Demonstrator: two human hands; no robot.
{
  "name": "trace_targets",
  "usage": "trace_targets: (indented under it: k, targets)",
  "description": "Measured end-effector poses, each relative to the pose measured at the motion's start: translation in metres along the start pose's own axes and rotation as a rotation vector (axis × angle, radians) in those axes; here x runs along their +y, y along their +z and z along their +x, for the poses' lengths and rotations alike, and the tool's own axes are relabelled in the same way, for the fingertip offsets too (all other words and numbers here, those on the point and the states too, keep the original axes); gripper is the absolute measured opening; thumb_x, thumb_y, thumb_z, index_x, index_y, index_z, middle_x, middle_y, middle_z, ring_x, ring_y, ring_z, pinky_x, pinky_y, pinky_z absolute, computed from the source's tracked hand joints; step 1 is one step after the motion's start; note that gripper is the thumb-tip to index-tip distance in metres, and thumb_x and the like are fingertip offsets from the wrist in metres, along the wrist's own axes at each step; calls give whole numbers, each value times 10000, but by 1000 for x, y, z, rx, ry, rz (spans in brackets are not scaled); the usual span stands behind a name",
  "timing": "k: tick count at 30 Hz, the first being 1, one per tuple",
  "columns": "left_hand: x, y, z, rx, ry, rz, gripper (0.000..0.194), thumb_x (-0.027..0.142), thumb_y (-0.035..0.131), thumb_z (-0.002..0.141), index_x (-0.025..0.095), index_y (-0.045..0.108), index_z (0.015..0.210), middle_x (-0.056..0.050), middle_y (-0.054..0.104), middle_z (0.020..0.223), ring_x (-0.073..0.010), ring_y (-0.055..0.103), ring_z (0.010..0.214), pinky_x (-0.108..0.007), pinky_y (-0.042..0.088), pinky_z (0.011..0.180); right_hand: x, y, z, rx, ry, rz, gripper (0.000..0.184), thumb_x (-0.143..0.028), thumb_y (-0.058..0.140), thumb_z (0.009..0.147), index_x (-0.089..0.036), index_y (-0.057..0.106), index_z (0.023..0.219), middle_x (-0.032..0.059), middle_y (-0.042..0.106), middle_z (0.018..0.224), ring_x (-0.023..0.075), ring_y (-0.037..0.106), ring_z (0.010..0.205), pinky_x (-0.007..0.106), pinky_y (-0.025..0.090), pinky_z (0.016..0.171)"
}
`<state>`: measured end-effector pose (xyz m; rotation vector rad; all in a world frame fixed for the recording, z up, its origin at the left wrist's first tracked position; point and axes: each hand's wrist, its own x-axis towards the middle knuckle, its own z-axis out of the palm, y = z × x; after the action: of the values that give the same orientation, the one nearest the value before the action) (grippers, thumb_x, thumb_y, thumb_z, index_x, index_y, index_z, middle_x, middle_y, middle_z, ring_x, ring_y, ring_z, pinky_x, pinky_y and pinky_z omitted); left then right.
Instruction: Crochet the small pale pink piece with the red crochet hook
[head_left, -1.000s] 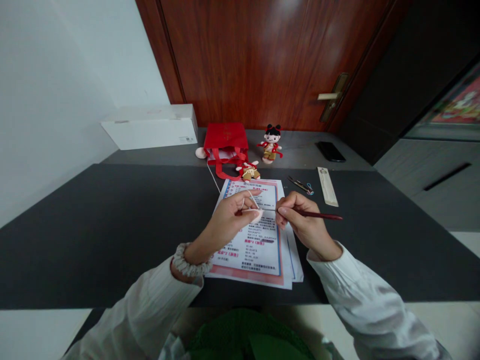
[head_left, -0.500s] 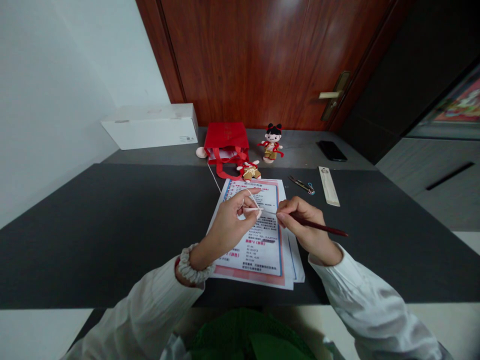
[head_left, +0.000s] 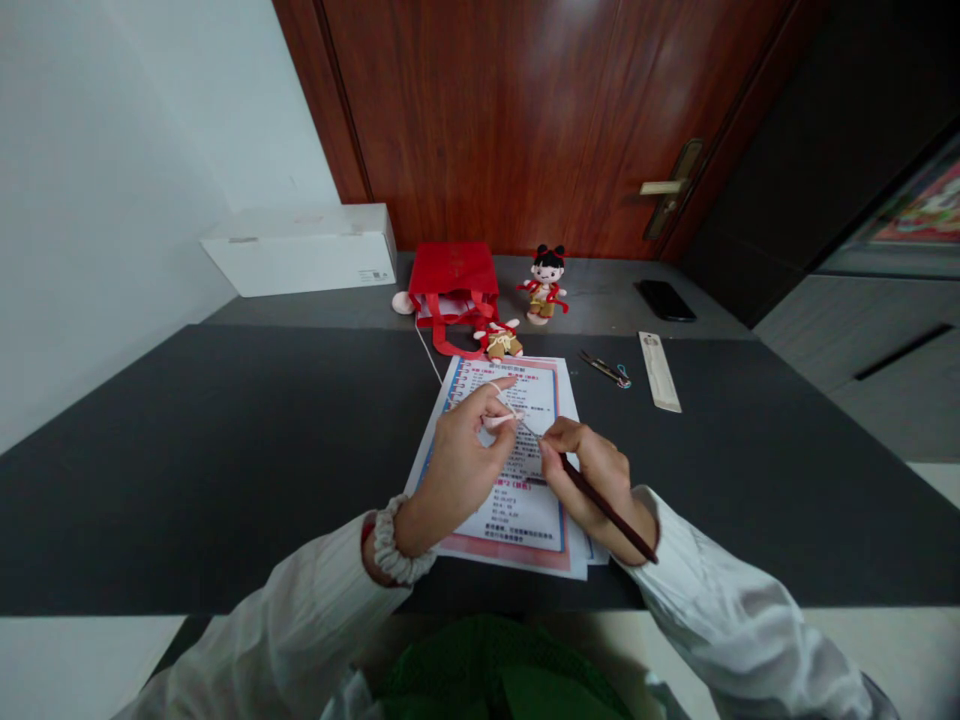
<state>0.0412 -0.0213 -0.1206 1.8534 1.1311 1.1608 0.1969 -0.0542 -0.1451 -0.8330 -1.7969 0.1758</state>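
Two hands show in the head view, both above the printed sheets. Over the middle of the sheets, the left hand pinches a small pale piece of yarn work, a strand looped over its raised index finger (a pale scrunchie circles that wrist). The right hand, at the sheets' right edge, grips a dark-handled hook whose thin metal end reaches the piece. Just beyond the sheets lie a headless doll body and a red bag; farther behind them stands a doll. Right of the sheets lie small scissors.
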Motion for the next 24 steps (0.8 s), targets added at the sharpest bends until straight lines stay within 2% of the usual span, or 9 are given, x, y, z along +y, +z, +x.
trace_targets:
  k: [4, 10, 13, 16, 18, 21, 24]
  targets:
    - [0, 2, -1, 27, 2, 28, 136, 90, 560, 784, 201, 536, 710, -64, 687, 1055, -219, 606, 1060, -346, 438, 894, 4, 8, -6, 9, -62, -35, 187, -60, 517, 849, -238, 470, 815, -7, 555, 705, 138, 556, 629, 259, 450, 558]
    - [6, 6, -5, 22, 67, -16, 128, 94, 543, 807, 208, 572, 756, -57, 691, 967, -215, 609, 1046, -351, 430, 932, 0, 9, -2, 12, 11, -56, 146, -92, 507, 886, -235, 481, 875, 2, 568, 741, 142, 574, 656, 265, 479, 599]
    - [8, 5, -5, -6, 62, -33, 149, 63, 540, 786, 199, 601, 783, -52, 686, 940, -212, 611, 1015, -351, 423, 924, 1, 7, 1, -18, -26, -43, 144, -82, 501, 894, -225, 498, 909, 23, 575, 795, 152, 582, 713, 280, 492, 640]
    - [6, 4, -4, -82, -62, -209, 250, 81, 573, 772, 177, 633, 995, -10, 644, 770, -180, 614, 829, -330, 440, 836, 10, 3, 1, -86, -106, -23, 148, -74, 492, 900, -213, 517, 945, 44, 579, 831, 166, 573, 751, 299, 494, 649]
    - [5, 4, -3, -144, -186, -395, 362, 123, 605, 775, 149, 598, 1136, 25, 595, 684, -148, 582, 721, -306, 437, 778, 16, 0, 0, -121, -215, -29, 156, -70, 491, 901, -208, 525, 965, 51, 579, 836, 171, 555, 752, 306, 486, 633]
    - [4, 4, -1, -188, -316, -584, 428, 139, 638, 752, 121, 583, 1176, 45, 560, 652, -119, 536, 666, -275, 413, 729, 19, -5, 0, -160, -345, -156, 164, -64, 479, 906, -196, 539, 982, 60, 581, 818, 174, 519, 719, 301, 458, 587]
    - [6, 3, 1, -186, -362, -652, 426, 143, 652, 742, 115, 590, 1163, 48, 546, 661, -103, 503, 651, -259, 386, 698, 10, -5, 3, -166, -395, -360, 172, -58, 462, 911, -176, 554, 997, 78, 593, 809, 180, 495, 695, 298, 442, 558]
